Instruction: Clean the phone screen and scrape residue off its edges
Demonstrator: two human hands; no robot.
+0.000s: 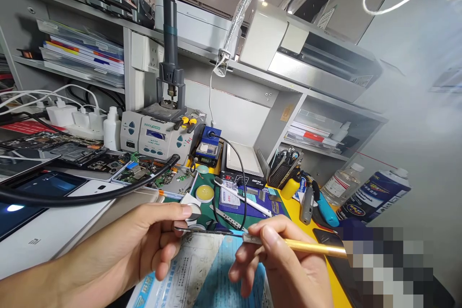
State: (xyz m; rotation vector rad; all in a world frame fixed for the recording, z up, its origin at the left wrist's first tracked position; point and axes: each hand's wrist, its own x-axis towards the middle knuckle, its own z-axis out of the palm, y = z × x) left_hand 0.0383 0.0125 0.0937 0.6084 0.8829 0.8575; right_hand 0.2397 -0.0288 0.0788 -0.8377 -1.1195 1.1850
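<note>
My left hand (pixel 144 245) pinches the left end of a thin dark flat part (pixel 204 231), seen edge-on just above a blue and white printed sheet (pixel 202 274). My right hand (pixel 285 260) grips a gold-handled tool (pixel 310 247) like a pen. The tool's metal tip meets the right end of the flat part. Both hands hover low over the front of the workbench.
A soldering station (pixel 155 137) with a black hose (pixel 90 195) stands behind, next to a blue unit (pixel 209 147). Opened phones and circuit boards (pixel 108 163) lie at left. A tin (pixel 204 193), tweezers, a tool holder (pixel 283 171), bottles (pixel 342 183) and a spray can (pixel 375 195) crowd the green mat and yellow surface.
</note>
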